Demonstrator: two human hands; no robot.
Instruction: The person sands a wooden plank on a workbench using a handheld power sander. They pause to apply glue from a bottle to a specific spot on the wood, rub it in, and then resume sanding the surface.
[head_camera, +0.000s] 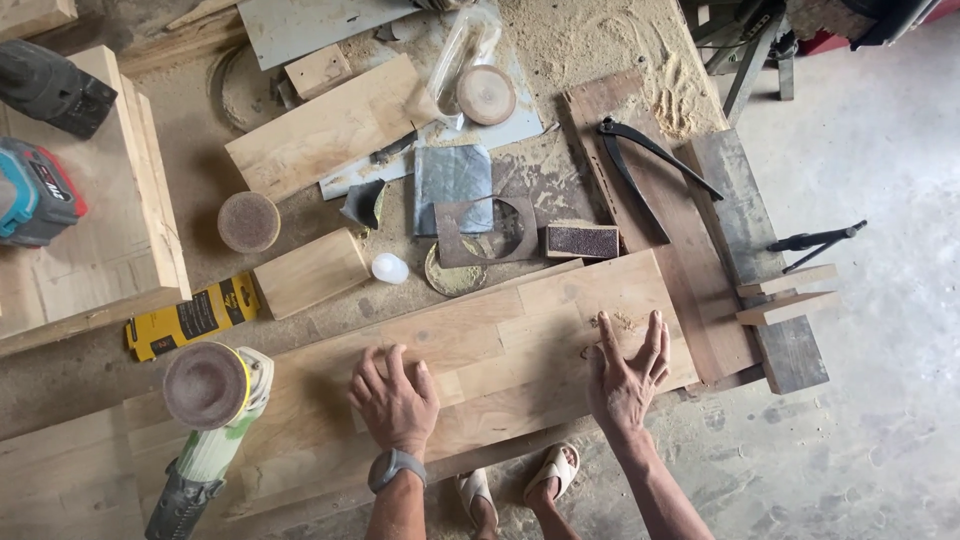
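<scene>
Both hands lie flat on a long glued wooden board that runs along the near edge of the worktop. The left hand, a watch on its wrist, presses palm down near the board's middle, its grip apart with fingers spread and holding nothing. The right hand rests toward the board's right end, fingers splayed wide and likewise clamped on nothing — a small patch of sawdust lies just beyond its fingertips.

At the board's left end lies a green angle grinder with its round sanding disc facing up. Behind the board, toward the middle of the worktop, sit a small wooden block, a white bulb-like object, a sanding block and a rusty plate with a round hole. Black pincers lie on a dark plank toward the right edge — a yellow tool lies toward the left.
</scene>
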